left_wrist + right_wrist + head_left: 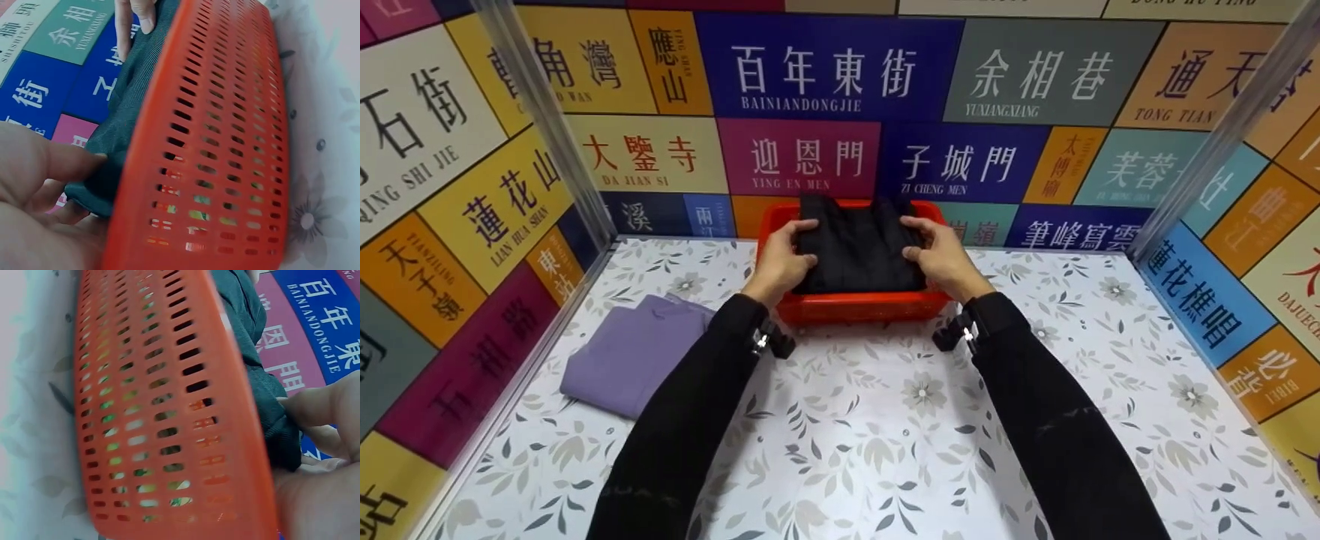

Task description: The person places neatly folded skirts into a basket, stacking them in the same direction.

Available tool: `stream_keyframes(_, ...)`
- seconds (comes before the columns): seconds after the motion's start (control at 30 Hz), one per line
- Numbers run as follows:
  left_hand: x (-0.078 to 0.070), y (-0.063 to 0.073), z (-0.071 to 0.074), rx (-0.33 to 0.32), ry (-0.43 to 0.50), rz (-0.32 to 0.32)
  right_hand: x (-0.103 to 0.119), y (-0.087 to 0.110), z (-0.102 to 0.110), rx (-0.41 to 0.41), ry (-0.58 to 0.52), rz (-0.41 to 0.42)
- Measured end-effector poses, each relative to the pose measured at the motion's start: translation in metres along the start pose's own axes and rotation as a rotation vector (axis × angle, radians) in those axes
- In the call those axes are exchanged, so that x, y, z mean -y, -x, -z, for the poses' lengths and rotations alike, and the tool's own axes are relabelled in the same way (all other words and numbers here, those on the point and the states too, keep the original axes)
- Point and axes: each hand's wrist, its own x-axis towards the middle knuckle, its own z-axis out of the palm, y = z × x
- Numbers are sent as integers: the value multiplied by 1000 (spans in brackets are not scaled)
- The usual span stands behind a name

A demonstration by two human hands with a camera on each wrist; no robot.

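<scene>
A folded black garment [856,247] lies at the mouth of a red plastic basket [862,306] by the back wall. At its left edge my left hand [781,262] pinches the cloth between thumb and fingers. My right hand [949,259] grips the opposite edge the same way. In the left wrist view, the left thumb [84,160] presses on the dark cloth [121,135] just over the slotted basket wall [208,129]. The right wrist view has the right hand [332,444] holding the cloth's other end. How deep the garment sits is hard to tell.
A folded purple garment [637,352] lies on the table left of the basket, partly behind my left sleeve. White cloth with a leaf and flower print [900,427] covers the table. Panels with coloured signs [829,71] enclose the back and sides. Coloured patches show through the basket's slots.
</scene>
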Motion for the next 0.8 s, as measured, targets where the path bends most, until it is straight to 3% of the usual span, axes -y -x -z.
stream_keyframes(0.13, 4, 2, -1, -19, -163, -17, -5, 1, 0, 9, 171, -11)
stream_keyframes(0.3, 6, 3, 2, -14, -328, -15, -5, 3, 2, 1, 469, 3)
stream_keyframes(0.47, 6, 8, 5, 11, -452, -85, 0, 12, 3, 18, 726, 49)
stream_keyframes(0.6, 5, 11, 8, 17, -448, -129, 1, 16, 2, 0, 760, 88)
stream_keyframes(0.8, 5, 15, 12, 25, -390, -161, -3, 24, 3, -52, 701, 135)
